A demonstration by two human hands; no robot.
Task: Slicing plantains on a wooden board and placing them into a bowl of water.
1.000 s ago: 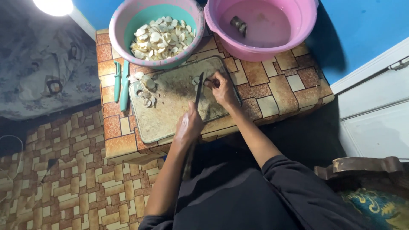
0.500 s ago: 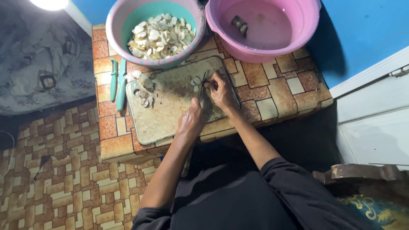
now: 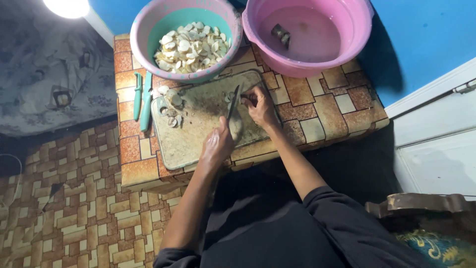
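Note:
A worn cutting board (image 3: 198, 134) lies on a low tiled table (image 3: 317, 119). My left hand (image 3: 216, 145) grips a dark knife (image 3: 233, 101) whose blade points away from me onto the board. My right hand (image 3: 261, 108) presses a small pale piece (image 3: 246, 98) against the board right beside the blade. A few cut slices (image 3: 172, 101) lie in a small heap at the board's far left corner.
A pink basin with a teal inside (image 3: 148, 30) holds several pale slices. A second pink basin (image 3: 357, 39) holds cloudy water and one dark piece. Two teal-handled tools (image 3: 142, 98) lie left of the board. A patterned floor (image 3: 74, 208) spreads to the left, a blue wall behind.
The knife blade has shifted slightly against the piece under my right hand. Both hands stay in the same spot on the board.

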